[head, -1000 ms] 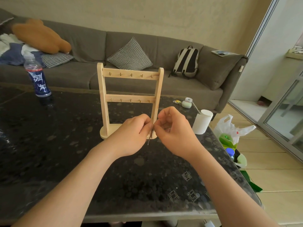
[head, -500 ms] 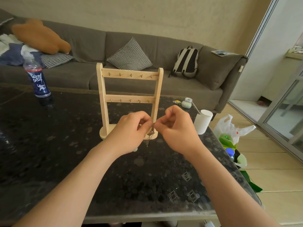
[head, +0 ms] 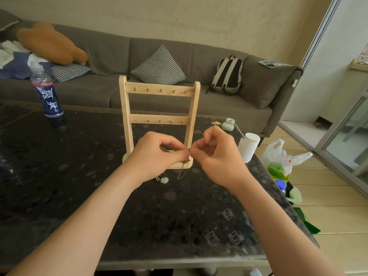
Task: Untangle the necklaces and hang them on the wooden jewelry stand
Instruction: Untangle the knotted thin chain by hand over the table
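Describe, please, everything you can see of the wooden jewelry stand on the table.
The wooden jewelry stand is pale, unfinished-looking wood: two upright posts joined by two crossbars, each carrying a row of five small metal hooks, all empty. It stands upright on a rounded flat base on the dark speckled table, just behind the hands, which hide part of its base.

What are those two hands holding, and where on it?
Both the left hand and right hand pinch a thin necklace chain near its top; the rest dangles.
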Demonstrator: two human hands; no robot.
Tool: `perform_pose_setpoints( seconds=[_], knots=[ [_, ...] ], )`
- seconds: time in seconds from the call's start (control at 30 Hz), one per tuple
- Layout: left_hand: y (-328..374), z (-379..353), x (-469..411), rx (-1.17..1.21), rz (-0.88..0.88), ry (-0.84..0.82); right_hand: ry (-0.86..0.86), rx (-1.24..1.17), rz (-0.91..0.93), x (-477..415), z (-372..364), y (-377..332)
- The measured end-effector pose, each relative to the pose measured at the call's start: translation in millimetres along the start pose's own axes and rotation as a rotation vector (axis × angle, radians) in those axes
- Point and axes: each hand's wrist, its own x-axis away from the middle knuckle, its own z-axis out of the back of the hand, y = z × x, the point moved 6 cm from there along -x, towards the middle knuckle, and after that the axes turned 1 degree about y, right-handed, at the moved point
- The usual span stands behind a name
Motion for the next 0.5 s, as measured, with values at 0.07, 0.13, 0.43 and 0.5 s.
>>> perform_pose_setpoints(
  seconds=[0.07,0.13,0.43,0.5],
  knots=[
    [-0.1,-0.4,-0.1,0.027,0.002,-0.002,0.0,-0.027,-0.004,0.3,2.3,-0.2],
    [-0.5,-1.7,0.0,0.04,0.005,-0.009,0.001,-0.021,-0.003,-0.2,2.6,-0.6],
    [-0.8,-4.5,0.0,-0.029,-0.021,-0.024,-0.018,0.03,0.007,-0.6,0.7,4.2],
    [0.1,-7.1,-0.3,-0.072,-0.03,-0.053,-0.048,0.052,0.014,-1.1,-2.5,5.4]
  ],
)
